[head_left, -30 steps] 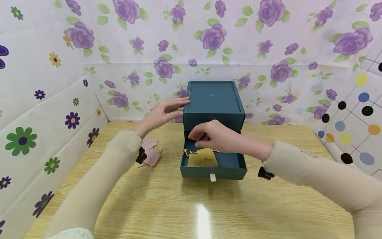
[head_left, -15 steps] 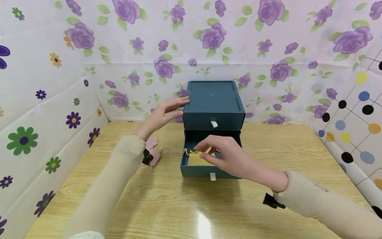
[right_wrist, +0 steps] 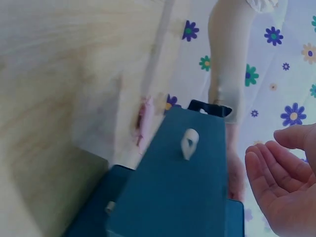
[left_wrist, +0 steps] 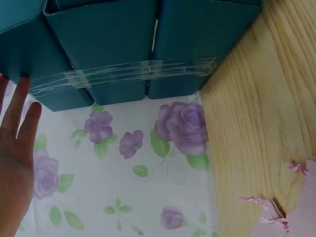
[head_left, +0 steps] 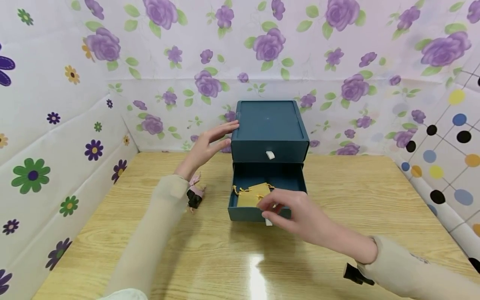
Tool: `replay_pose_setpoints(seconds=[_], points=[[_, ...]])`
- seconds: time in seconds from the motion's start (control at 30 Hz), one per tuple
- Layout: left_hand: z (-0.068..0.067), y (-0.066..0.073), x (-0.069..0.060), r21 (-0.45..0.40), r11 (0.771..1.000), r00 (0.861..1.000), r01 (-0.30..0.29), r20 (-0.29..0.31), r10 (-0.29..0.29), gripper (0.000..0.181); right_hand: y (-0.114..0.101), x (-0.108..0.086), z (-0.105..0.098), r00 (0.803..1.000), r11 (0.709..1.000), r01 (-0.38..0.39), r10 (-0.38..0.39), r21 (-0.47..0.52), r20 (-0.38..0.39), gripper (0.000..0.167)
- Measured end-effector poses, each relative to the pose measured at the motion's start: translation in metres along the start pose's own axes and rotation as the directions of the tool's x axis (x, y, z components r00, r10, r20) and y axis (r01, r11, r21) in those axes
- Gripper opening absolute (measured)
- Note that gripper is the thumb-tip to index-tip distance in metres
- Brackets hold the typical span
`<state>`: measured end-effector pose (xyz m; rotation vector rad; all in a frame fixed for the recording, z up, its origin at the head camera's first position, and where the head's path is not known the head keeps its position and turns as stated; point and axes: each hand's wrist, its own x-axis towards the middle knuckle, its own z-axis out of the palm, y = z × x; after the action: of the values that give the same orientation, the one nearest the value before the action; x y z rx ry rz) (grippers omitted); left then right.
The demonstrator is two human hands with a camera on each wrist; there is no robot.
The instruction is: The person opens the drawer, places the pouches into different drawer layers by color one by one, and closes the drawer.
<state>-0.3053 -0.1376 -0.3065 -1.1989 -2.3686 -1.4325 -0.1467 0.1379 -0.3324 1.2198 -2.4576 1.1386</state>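
Note:
A dark teal drawer box (head_left: 268,121) stands at the back, its lower drawer (head_left: 240,214) pulled out. Yellow drawstring pouches (head_left: 249,198) lie in that drawer, on its left side. With straight fingers my left hand (head_left: 206,146) rests against the box's upper left edge; in the left wrist view, the hand (left_wrist: 15,168) is beside the box's taped side (left_wrist: 108,74). My right hand (head_left: 300,212), fingers loosely bent, is over the drawer's front right, partly hiding its white pull tab (head_left: 268,222). In the right wrist view, nothing shows in the hand (right_wrist: 286,182).
Pink pouches (left_wrist: 301,217) lie on the wooden table left of the box, partly hidden by the left wrist in the head view. The upper drawer (head_left: 250,152) is closed, with a white tab. Flowered cloth (head_left: 168,62) hangs behind.
My right hand has moved from above the lower drawer's inside toward its front and right, uncovering the upper drawer's tab and the pouches. My left hand has stayed at the box.

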Motion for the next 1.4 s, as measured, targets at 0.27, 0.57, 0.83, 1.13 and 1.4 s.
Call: replay_pose_setpoints(seconds=[0.27,0.57,0.83,1.13,1.4], points=[[0.003,-0.003,-0.001,-0.029,1.0,1.0,0.012,-0.019,-0.012,0.043,0.008,-0.023,0.005,0.994,0.994,-0.106,0.106,0.032,0.005,0.016],[0.006,-0.005,-0.004,-0.055,0.998,0.999,0.024,-0.041,-0.026,0.043,0.021,-0.038,0.011,0.981,0.98,-0.192,0.193,0.043,-0.013,0.012],[0.008,-0.003,-0.004,-0.056,0.998,0.998,0.018,-0.059,-0.022,0.044,0.03,-0.048,0.022,0.966,0.967,-0.257,0.256,-0.002,-0.039,0.01],[0.008,-0.006,-0.004,-0.076,0.997,0.998,0.028,-0.056,-0.032,0.044,0.039,-0.051,0.036,0.952,0.954,-0.299,0.298,-0.015,-0.065,0.009],[0.008,-0.007,-0.005,-0.081,0.996,0.998,0.032,-0.056,-0.037,0.045,0.042,-0.05,0.047,0.928,0.931,-0.363,0.365,0.048,-0.07,0.024]])
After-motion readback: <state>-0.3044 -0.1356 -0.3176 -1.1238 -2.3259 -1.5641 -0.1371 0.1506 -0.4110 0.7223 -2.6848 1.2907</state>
